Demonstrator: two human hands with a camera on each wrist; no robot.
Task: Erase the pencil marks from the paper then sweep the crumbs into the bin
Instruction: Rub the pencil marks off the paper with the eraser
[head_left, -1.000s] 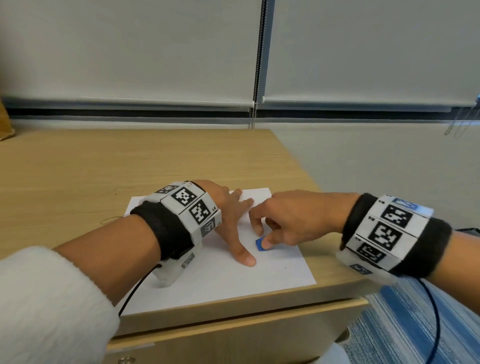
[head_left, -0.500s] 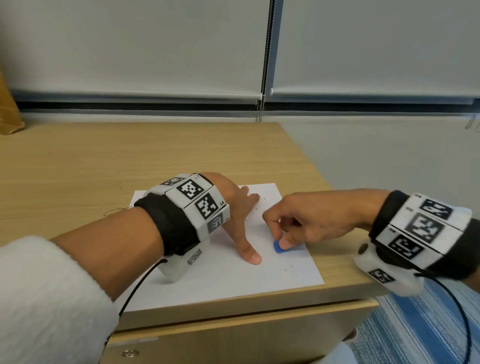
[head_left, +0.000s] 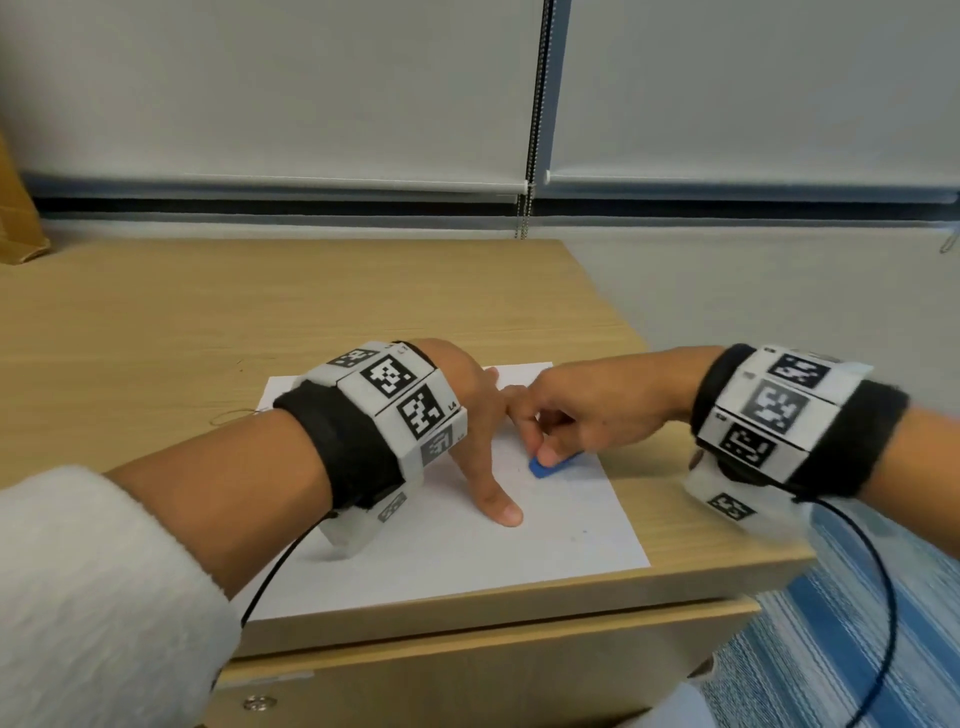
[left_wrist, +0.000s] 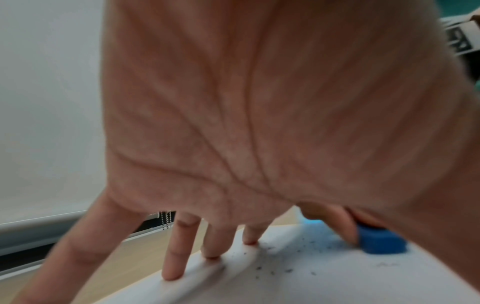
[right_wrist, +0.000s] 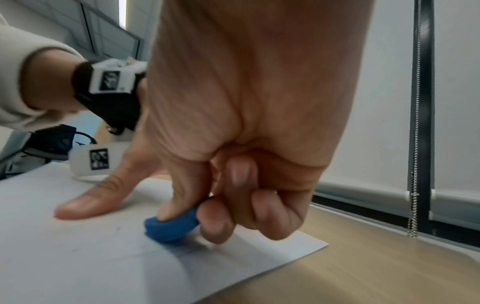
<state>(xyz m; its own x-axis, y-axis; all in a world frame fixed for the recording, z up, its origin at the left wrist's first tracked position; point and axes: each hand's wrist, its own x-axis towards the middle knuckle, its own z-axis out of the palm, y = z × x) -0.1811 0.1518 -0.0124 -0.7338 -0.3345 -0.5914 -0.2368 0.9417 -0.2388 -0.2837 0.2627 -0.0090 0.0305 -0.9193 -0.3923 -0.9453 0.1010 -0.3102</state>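
A white sheet of paper (head_left: 457, 551) lies at the near right corner of the wooden desk (head_left: 208, 322). My left hand (head_left: 478, 441) lies spread on the sheet, straight fingers (left_wrist: 179, 253) pressing it flat. My right hand (head_left: 582, 415) pinches a blue eraser (head_left: 545, 469) between thumb and fingers and holds it down on the paper just right of the left thumb. The right wrist view shows the blue eraser (right_wrist: 171, 224) under the thumb tip. Dark crumbs (left_wrist: 285, 265) are scattered on the paper (left_wrist: 311, 283) near the eraser (left_wrist: 381, 242), with a faint pencil mark (left_wrist: 387, 265) close by.
The paper's right edge is close to the desk's right edge (head_left: 727, 519), beyond which is a blue striped floor (head_left: 810, 649). A brown paper bag (head_left: 15, 218) stands at the far left. Roller blinds with a bead chain (head_left: 530, 130) fill the back. No bin is in view.
The right hand has slid the eraser a little up and left on the sheet, toward the left hand. The left hand stays pressed on the paper.
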